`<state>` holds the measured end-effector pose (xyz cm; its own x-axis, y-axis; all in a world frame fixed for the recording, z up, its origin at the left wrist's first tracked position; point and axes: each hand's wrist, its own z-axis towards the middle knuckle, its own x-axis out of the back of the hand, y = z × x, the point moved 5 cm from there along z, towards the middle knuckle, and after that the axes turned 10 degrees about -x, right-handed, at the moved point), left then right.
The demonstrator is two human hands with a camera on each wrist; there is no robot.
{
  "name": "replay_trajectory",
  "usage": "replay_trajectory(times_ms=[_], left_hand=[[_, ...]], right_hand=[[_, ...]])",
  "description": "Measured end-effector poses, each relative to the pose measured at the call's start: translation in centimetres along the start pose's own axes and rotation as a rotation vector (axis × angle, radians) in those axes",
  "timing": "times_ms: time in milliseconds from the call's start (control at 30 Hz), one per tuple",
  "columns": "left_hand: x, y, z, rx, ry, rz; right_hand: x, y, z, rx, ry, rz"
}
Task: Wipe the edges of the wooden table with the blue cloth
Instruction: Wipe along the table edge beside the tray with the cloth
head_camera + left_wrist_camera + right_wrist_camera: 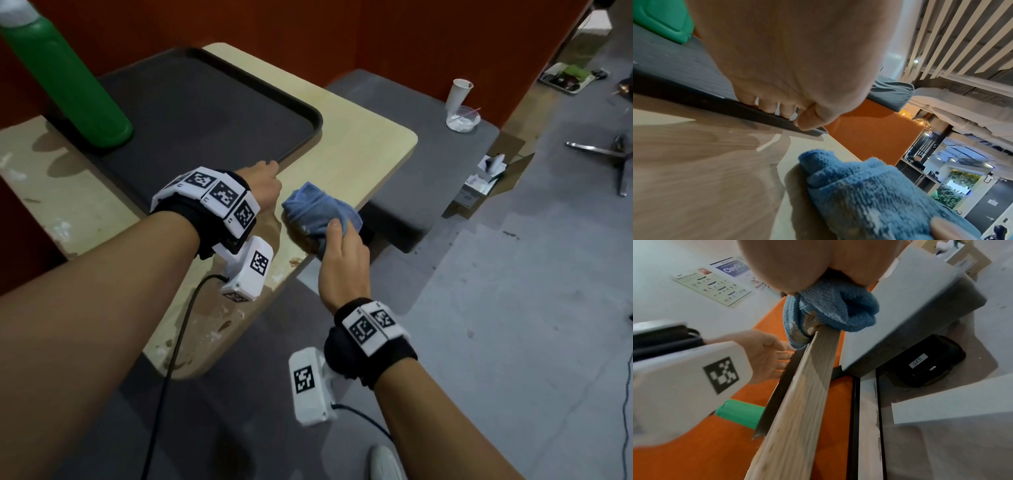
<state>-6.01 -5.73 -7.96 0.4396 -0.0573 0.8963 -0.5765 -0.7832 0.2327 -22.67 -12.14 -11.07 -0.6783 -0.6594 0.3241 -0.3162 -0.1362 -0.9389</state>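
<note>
The blue cloth [317, 209] is bunched over the right edge of the light wooden table [363, 150], wrapped round the rim. My right hand [342, 260] grips the cloth [840, 308] from the outer side, thumb on top, fingers hidden under it. The table's edge [797, 402] runs down from the cloth in the right wrist view. My left hand [265, 186] holds the near rim of the dark tray [191, 113], fingers [768, 106] curled over that rim [756, 112]. The cloth [869, 191] lies just right of the left hand.
A green bottle [65, 78] stands on the tray's left part. Stains and crumbs mark the table's near strip [219, 329]. A grey bench [421, 144] with a paper cup [459, 94] and plastic bowl [462, 118] lies beyond the table. A black case [931, 360] sits on the floor.
</note>
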Motion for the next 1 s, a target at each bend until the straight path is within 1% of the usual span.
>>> replay_trajectory(times_ms=[67, 200, 333, 500, 767, 1000], left_hand=[[0.1, 0.1, -0.2, 0.012, -0.009, -0.003], [0.1, -0.2, -0.2, 0.022, -0.004, -0.008], [0.3, -0.1, -0.4, 0.01, 0.007, -0.022], [0.4, 0.3, -0.9, 0.013, 0.019, -0.023], [0.8, 0.1, -1.4, 0.017, 0.005, -0.062], [0.9, -0.4, -1.8, 0.021, 0.005, -0.115]], right_hand=[[0.1, 0.1, -0.1, 0.003, 0.005, 0.017], [0.4, 0.1, 1.2, 0.025, 0.025, 0.022], [-0.1, 0.2, 0.5, 0.064, 0.035, 0.046], [0.2, 0.4, 1.8, 0.039, 0.084, 0.045], [-0.7, 0.2, 1.3, 0.043, 0.158, 0.088], [-1.0, 0.5, 1.2, 0.028, 0.184, 0.091]])
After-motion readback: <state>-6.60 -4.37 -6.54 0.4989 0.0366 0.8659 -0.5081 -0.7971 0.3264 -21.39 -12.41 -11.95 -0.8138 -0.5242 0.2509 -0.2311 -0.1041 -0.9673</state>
